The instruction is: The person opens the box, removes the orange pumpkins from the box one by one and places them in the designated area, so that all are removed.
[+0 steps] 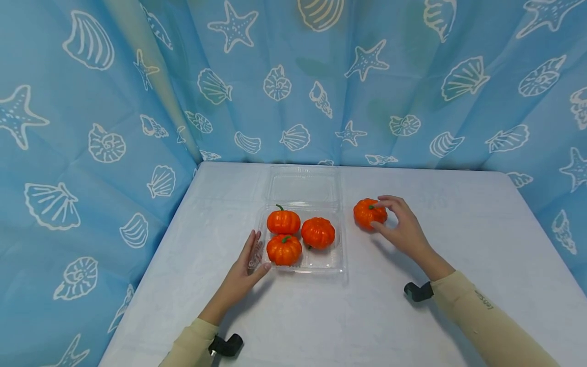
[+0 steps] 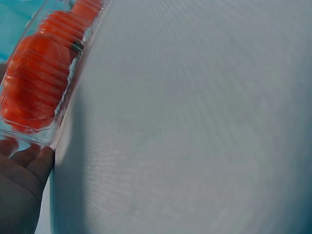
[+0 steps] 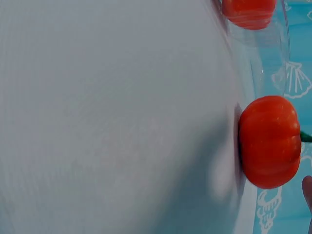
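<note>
Beige sleeves come closest to me, each with a black fitting at the wrist. My right grip is spread, thumb and fingers apart at the right side of a loose orange pumpkin. One fingertip stands clear of it in my right wrist view; whether another touches, I cannot tell. That pumpkin sits on the worktop, nearer the far edge, just to the right of a clear plastic container and apart from it. My left grip is spread too, at the container's near left corner, with the thumb by its near side. Inside the container lie three more pumpkins: one in the near left corner, one right behind it in the far left, and one to the right. The lid is folded back, close to the far edge of the white-covered worktop. Blue curtains with white shells and starfish hang beyond the worktop's far and left edges.
</note>
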### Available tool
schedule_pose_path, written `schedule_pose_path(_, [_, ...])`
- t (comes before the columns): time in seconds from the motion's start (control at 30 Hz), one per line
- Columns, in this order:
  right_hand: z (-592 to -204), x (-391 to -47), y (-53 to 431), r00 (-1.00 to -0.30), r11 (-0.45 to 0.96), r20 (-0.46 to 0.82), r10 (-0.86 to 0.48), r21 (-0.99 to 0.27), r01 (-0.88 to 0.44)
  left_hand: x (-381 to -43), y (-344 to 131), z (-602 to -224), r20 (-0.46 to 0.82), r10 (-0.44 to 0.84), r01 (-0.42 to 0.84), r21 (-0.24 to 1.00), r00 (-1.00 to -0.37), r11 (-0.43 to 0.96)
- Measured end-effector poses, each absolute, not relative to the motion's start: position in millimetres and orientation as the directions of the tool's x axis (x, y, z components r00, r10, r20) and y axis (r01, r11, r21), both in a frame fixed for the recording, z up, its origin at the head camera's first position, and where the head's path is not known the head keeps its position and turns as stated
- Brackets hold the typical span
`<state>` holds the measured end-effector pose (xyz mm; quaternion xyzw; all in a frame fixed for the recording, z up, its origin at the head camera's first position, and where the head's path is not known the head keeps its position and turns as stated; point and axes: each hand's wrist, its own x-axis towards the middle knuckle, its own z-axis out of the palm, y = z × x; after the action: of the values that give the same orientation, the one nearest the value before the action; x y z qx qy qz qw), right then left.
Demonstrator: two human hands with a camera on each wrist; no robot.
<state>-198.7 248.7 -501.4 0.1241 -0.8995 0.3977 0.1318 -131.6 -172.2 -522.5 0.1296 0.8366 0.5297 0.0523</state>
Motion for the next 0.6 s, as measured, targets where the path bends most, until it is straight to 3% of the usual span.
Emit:
schedule_pose_path(0.33, [-489.2,-194.6,234.1,-0.904,0.629,0.397,-0.160,-0.665,-0.404,-133.4,-172.3,-522.9,0.053,0.272,0.166,0.897,-0.961,0.409])
schedule_pose_path(0.6, [-480.7,-193.9,218.0,-0.909,0.595,0.362,-0.204,-0.692,-0.409,-133.1,-172.4,-525.3,0.066,0.278,0.178,0.899,-0.958,0.400])
